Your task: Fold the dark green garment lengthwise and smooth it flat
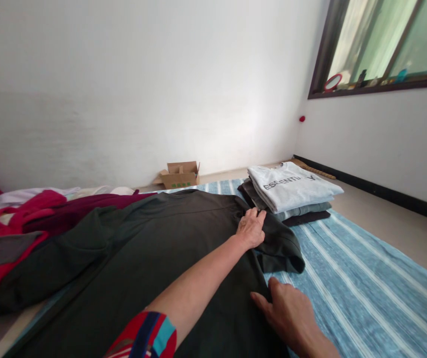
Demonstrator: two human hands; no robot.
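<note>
A large dark green long-sleeved shirt (183,233) lies spread with its collar end away from me. One sleeve stretches out to the left, and the right sleeve (282,243) is bent beside the body of the shirt. My left hand (251,228) reaches across to the right shoulder, its bent fingers closed on the cloth there. Nearer to me, my right hand (291,311) is at the shirt's right edge with thumb and index finger apart; its other fingers are partly hidden. Just beyond my left hand is a stack of folded clothes, topped by a grey printed shirt (291,185).
A blue striped sheet (351,263) lies under the clothes. Red and maroon garments (34,219) are heaped at the left. An open cardboard box (180,176) stands by the back wall. A window with small items on its sill (377,85) is at upper right.
</note>
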